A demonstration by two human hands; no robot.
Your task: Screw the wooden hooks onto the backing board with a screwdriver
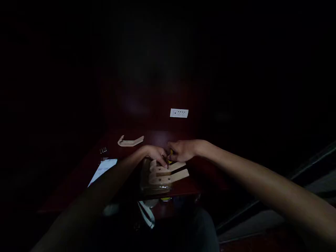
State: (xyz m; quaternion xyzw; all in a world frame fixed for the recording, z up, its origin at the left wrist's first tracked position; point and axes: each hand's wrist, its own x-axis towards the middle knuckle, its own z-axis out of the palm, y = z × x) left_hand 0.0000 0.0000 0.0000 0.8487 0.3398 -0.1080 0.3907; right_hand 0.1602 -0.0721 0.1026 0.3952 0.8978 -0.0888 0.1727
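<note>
Two pale wooden pieces with dark holes or screws, a rear one [178,166] and a front one [180,175], lie side by side on a clear plastic-like wrapping [147,185] near the table's front edge. My left hand [157,154] reaches down onto the rear piece, its fingertips beside a small dark screw [168,168]. Closed around a yellow-and-dark tool [170,161], my right hand [182,149] is just right of my left hand, over the rear piece. The tool's tip is hard to make out in the dim light.
A curved wooden piece [131,142] lies at the back left of the dark red table [154,134]. Several small metal parts [103,150] and a lit white sheet or screen [103,169] are at the left. A white socket panel [179,113] is behind.
</note>
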